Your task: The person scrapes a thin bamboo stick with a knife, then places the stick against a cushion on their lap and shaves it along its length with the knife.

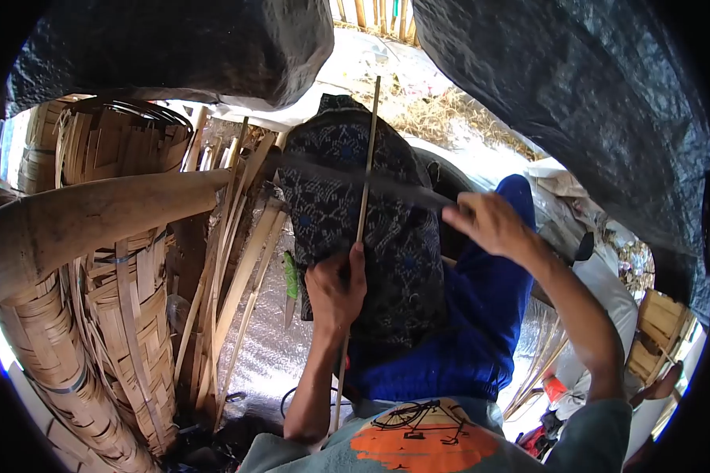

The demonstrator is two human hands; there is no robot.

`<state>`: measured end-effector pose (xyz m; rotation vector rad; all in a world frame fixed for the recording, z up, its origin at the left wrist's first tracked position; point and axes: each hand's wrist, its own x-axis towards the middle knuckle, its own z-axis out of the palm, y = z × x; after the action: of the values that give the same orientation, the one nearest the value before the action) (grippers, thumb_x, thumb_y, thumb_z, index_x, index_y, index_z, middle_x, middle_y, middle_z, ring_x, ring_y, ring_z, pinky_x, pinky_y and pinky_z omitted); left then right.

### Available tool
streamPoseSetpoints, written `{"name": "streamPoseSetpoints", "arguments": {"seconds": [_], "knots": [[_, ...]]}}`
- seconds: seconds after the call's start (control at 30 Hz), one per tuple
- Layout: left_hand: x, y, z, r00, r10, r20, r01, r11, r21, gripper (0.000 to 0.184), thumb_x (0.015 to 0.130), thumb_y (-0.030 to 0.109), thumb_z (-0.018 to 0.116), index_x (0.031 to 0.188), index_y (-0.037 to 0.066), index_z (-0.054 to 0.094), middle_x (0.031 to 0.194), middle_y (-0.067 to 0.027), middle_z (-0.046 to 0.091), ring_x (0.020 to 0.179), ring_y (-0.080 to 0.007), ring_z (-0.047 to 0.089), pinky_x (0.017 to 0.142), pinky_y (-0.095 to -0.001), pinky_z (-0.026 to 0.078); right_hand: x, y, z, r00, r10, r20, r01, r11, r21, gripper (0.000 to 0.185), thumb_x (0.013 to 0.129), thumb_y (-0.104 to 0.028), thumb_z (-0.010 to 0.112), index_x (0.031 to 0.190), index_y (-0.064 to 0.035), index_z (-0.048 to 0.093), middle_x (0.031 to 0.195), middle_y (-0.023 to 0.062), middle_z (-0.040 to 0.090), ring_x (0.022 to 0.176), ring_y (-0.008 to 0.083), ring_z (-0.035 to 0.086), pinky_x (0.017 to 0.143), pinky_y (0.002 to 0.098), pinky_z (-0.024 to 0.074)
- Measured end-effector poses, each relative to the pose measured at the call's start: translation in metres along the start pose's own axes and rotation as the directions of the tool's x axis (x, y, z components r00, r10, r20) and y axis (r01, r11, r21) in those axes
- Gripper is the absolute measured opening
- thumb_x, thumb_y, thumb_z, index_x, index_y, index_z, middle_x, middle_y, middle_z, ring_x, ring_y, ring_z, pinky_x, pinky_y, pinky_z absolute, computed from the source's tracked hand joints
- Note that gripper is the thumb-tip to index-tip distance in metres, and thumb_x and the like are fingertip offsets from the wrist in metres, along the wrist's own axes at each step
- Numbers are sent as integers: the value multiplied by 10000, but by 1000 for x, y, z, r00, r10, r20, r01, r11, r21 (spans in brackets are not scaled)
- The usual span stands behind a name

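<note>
My left hand [335, 296] is closed around a thin bamboo strip [372, 126], which stands lengthwise in front of me with its lower end running down beside my forearm. Gripped in my right hand [493, 225] is a machete [406, 191]; its dark blade is smeared by motion and lies across the strip, above my left hand. Whether the edge touches the bamboo I cannot tell. Beneath both is a dark patterned cloth [323, 205], draped over my left leg. A small knife with a green handle [291, 276] is just left of my left hand, blade pointing down.
Tall woven bamboo baskets [130, 315] stand at the left, with a thick bamboo pole [110, 213] across them. Several bamboo slats [248, 268] lean beside the cloth. Black plastic sheeting [560, 79] hangs overhead. A wooden crate [655, 331] is at the far right.
</note>
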<state>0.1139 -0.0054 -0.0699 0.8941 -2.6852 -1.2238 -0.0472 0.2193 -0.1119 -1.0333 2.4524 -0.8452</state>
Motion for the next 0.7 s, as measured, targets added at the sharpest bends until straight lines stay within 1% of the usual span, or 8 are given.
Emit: {"name": "streamPoseSetpoints", "arguments": {"seconds": [0.1,0.17,0.27,0.3,0.33,0.43,0.6,0.7], "knots": [[11,6,-2,998,-60,20,60,998,-28,421,921,216,602,577,-21,553,466,-145,484,355,-233,448,423,-386,304,10,-25,-21,979,153,135,-158,987,33,533,935,-527,529,716,-44,583,413,5,412,343,135,420,343,315,336],[10,2,-2,996,-85,33,86,996,-35,418,922,204,597,572,-19,543,465,-145,478,354,-231,445,423,-388,303,1,-38,-28,901,232,368,-285,954,97,550,942,-534,505,727,-34,585,415,-4,407,332,114,409,323,288,310],[5,0,1,1000,-25,7,25,999,-25,423,922,207,598,569,-19,534,457,-140,470,353,-228,431,424,-385,304,-4,-29,-17,907,140,398,-178,982,62,559,949,-542,485,729,-37,585,401,-13,410,314,107,397,310,287,303],[2,0,0,999,-27,23,28,999,-19,423,922,207,598,569,-19,534,457,-140,470,353,-228,431,424,-385,304,-8,-5,5,991,-79,106,79,997,0,562,945,-550,484,726,-43,584,396,-21,396,298,99,367,296,290,292],[7,2,1,998,-58,13,59,998,-21,428,921,214,600,568,-19,532,455,-138,469,354,-228,429,425,-383,306,-5,-5,3,992,-76,102,76,997,-3,562,945,-550,484,726,-43,584,396,-21,396,298,99,367,296,290,292],[3,5,3,997,-80,8,81,996,-24,432,919,223,605,570,-20,530,452,-137,467,355,-228,431,428,-381,309,13,-9,-11,958,214,189,-220,975,10,564,941,-514,526,677,-20,587,401,27,428,331,126,395,333,328,332],[6,4,1,996,-92,11,92,995,-49,433,918,228,608,575,-24,531,452,-141,461,359,-232,432,433,-383,308,7,-28,-18,964,222,148,-233,970,62,540,945,-480,548,660,-23,578,407,62,459,330,171,423,375,366,385],[6,1,-1,994,-109,17,109,993,-34,435,918,231,610,576,-26,532,449,-138,463,359,-232,418,432,-382,301,-4,-32,-12,972,75,221,-71,997,-26,530,925,-504,567,674,-37,575,410,36,453,337,160,422,375,357,402]]}}
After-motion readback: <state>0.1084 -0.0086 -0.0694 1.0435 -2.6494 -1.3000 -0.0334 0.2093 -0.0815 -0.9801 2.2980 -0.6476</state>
